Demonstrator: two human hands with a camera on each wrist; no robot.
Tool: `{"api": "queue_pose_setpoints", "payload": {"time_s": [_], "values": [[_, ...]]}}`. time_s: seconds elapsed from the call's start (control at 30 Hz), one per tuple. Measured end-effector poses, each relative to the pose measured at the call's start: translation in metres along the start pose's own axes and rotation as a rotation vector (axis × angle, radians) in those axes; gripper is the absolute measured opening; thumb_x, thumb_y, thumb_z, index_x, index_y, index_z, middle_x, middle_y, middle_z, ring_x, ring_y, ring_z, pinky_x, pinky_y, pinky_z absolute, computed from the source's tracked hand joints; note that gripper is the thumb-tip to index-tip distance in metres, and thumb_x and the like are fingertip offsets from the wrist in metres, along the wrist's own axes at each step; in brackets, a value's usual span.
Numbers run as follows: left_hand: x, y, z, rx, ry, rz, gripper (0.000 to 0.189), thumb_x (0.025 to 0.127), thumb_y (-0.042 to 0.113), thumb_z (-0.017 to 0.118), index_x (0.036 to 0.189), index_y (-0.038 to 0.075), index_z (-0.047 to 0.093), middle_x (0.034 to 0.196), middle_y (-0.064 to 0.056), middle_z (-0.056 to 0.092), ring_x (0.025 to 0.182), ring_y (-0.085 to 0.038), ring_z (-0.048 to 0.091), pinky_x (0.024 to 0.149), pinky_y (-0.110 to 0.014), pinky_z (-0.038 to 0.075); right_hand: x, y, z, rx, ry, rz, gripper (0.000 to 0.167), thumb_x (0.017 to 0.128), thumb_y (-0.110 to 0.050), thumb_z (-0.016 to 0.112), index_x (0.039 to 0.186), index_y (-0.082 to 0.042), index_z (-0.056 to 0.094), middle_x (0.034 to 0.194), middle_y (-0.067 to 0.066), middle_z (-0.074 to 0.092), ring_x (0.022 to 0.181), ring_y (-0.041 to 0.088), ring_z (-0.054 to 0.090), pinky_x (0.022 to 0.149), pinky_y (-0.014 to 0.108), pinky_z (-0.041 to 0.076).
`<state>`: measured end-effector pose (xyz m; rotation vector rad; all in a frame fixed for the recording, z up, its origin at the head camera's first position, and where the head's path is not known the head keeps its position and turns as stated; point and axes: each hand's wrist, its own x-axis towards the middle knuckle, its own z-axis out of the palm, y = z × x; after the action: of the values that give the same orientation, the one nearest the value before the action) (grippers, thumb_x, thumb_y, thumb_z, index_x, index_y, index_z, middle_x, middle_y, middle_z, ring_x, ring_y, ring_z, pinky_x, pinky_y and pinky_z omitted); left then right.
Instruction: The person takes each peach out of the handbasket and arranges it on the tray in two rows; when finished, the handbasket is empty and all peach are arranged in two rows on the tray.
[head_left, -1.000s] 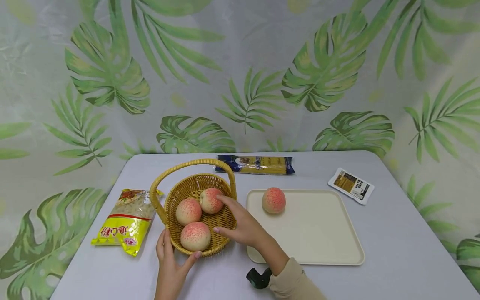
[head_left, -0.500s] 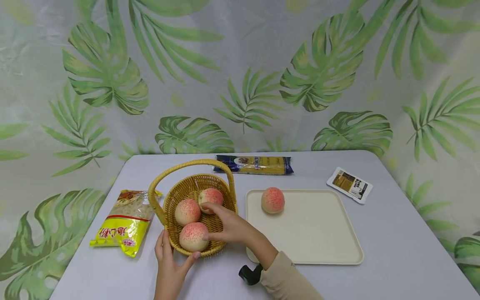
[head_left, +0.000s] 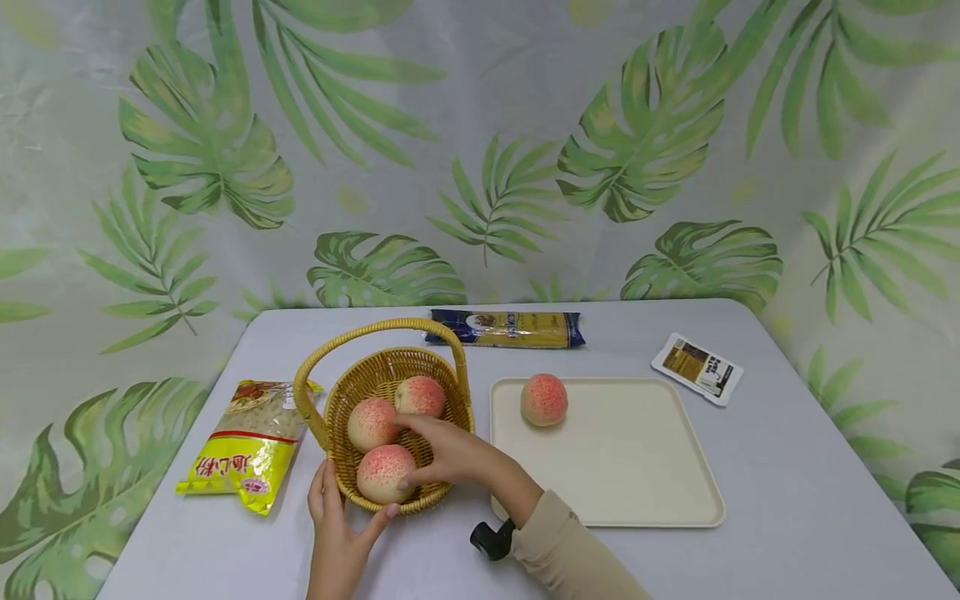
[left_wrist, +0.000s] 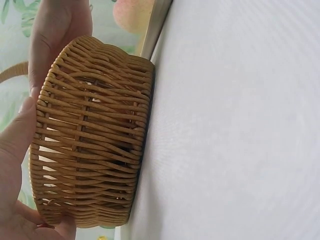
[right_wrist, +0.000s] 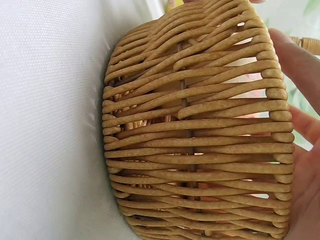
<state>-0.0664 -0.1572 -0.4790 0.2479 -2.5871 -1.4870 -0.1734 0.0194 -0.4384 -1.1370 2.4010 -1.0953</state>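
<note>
A wicker basket (head_left: 438, 500) with an arched handle stands on the table, with three pink-and-cream peaches inside. My left hand (head_left: 336, 521) holds its near left side, thumb at the rim and fingers against the outer wall, as the left wrist view also shows (left_wrist: 15, 150). Over the basket's right side reaches my right hand (head_left: 457, 454). Its thumb lies at the right side of the front peach (head_left: 384, 473), and its fingertips overlap the left peach (head_left: 371, 423). The back peach (head_left: 421, 396) sits beyond the fingers. In the right wrist view the wicker wall hides much of this hand.
Right of the basket lies a cream tray (head_left: 622, 467) with another peach (head_left: 544, 400) at its back left. A yellow pasta bag (head_left: 243, 450) lies on the left, a long blue-and-yellow packet (head_left: 506, 329) behind, and a small white sachet (head_left: 697, 369) at the back right.
My right hand has moved left and nearer, from the back peach to between the left and front peaches. My left hand keeps its hold on the basket.
</note>
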Motion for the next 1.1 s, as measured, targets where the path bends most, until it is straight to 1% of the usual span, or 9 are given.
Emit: {"api": "queue_pose_setpoints", "payload": {"time_s": [0.1, 0.33, 0.43, 0.57, 0.63, 0.77, 0.83, 0.93, 1.1], "values": [[0.000, -0.001, 0.000, -0.010, 0.000, -0.005, 0.111, 0.072, 0.038, 0.074, 0.142, -0.001, -0.003, 0.143, -0.020, -0.004, 0.130, -0.037, 0.008, 0.098, -0.055, 0.023, 0.002, 0.001, 0.001, 0.004, -0.026, -0.005, 0.074, 0.076, -0.034, 0.072, 0.138, -0.016, 0.036, 0.135, -0.004, 0.040, 0.123, 0.011, 0.035, 0.099, 0.030, 0.032], [0.001, -0.001, -0.001, -0.036, -0.017, -0.014, 0.112, 0.072, 0.038, 0.074, 0.143, 0.002, -0.005, 0.143, -0.018, -0.006, 0.130, -0.036, 0.011, 0.099, -0.051, 0.024, 0.009, 0.003, 0.002, 0.029, -0.081, -0.050, 0.063, 0.077, -0.031, 0.072, 0.132, -0.016, 0.043, 0.128, -0.006, 0.047, 0.117, 0.006, 0.040, 0.095, 0.024, 0.035], [0.000, 0.000, -0.001, -0.030, -0.020, -0.014, 0.111, 0.073, 0.037, 0.073, 0.143, 0.002, -0.005, 0.143, -0.018, -0.007, 0.130, -0.037, 0.011, 0.099, -0.051, 0.024, 0.012, 0.002, 0.004, 0.031, -0.106, -0.028, 0.061, 0.077, -0.031, 0.072, 0.130, -0.017, 0.046, 0.126, -0.006, 0.048, 0.113, 0.006, 0.044, 0.093, 0.024, 0.036], [0.000, 0.000, -0.001, -0.026, -0.014, -0.015, 0.111, 0.073, 0.036, 0.074, 0.143, 0.001, -0.005, 0.143, -0.019, -0.005, 0.130, -0.036, 0.012, 0.099, -0.050, 0.025, 0.012, -0.001, 0.007, -0.016, -0.136, 0.022, 0.060, 0.077, -0.033, 0.072, 0.130, -0.021, 0.047, 0.124, -0.006, 0.050, 0.107, 0.006, 0.048, 0.088, 0.024, 0.040], [0.000, 0.000, -0.001, -0.027, -0.012, -0.013, 0.111, 0.073, 0.036, 0.074, 0.143, 0.000, -0.004, 0.143, -0.019, -0.005, 0.130, -0.036, 0.012, 0.099, -0.050, 0.025, 0.011, -0.002, 0.008, -0.046, -0.135, 0.028, 0.060, 0.076, -0.034, 0.072, 0.129, -0.022, 0.047, 0.122, -0.005, 0.051, 0.105, 0.006, 0.050, 0.086, 0.024, 0.041], [0.000, 0.000, -0.001, -0.026, -0.004, -0.010, 0.111, 0.072, 0.035, 0.075, 0.143, 0.000, -0.004, 0.143, -0.019, -0.004, 0.130, -0.036, 0.013, 0.099, -0.050, 0.025, 0.011, -0.002, 0.011, -0.093, -0.097, 0.004, 0.058, 0.075, -0.033, 0.073, 0.127, -0.021, 0.049, 0.119, -0.007, 0.053, 0.103, 0.004, 0.050, 0.085, 0.022, 0.041], [0.000, -0.001, -0.001, -0.024, -0.001, -0.011, 0.111, 0.072, 0.035, 0.074, 0.143, 0.001, -0.003, 0.143, -0.019, -0.004, 0.130, -0.036, 0.013, 0.099, -0.049, 0.025, 0.011, -0.001, 0.012, -0.098, -0.068, -0.010, 0.057, 0.075, -0.033, 0.073, 0.126, -0.021, 0.051, 0.119, -0.009, 0.053, 0.101, 0.003, 0.050, 0.084, 0.022, 0.041], [0.000, -0.001, -0.001, -0.025, -0.001, -0.004, 0.110, 0.073, 0.035, 0.074, 0.143, 0.000, -0.004, 0.143, -0.019, -0.004, 0.130, -0.036, 0.013, 0.099, -0.051, 0.025, 0.008, 0.000, 0.012, -0.063, -0.026, -0.024, 0.056, 0.074, -0.032, 0.074, 0.125, -0.022, 0.052, 0.119, -0.009, 0.053, 0.100, 0.003, 0.051, 0.083, 0.021, 0.042], [0.000, -0.001, 0.000, -0.029, 0.002, 0.000, 0.110, 0.072, 0.034, 0.075, 0.143, 0.000, -0.004, 0.143, -0.019, -0.004, 0.130, -0.037, 0.011, 0.099, -0.052, 0.024, -0.001, -0.001, 0.007, 0.025, 0.074, -0.052, 0.059, 0.074, -0.028, 0.074, 0.127, -0.020, 0.050, 0.126, -0.004, 0.049, 0.112, 0.008, 0.045, 0.090, 0.027, 0.040]]}}
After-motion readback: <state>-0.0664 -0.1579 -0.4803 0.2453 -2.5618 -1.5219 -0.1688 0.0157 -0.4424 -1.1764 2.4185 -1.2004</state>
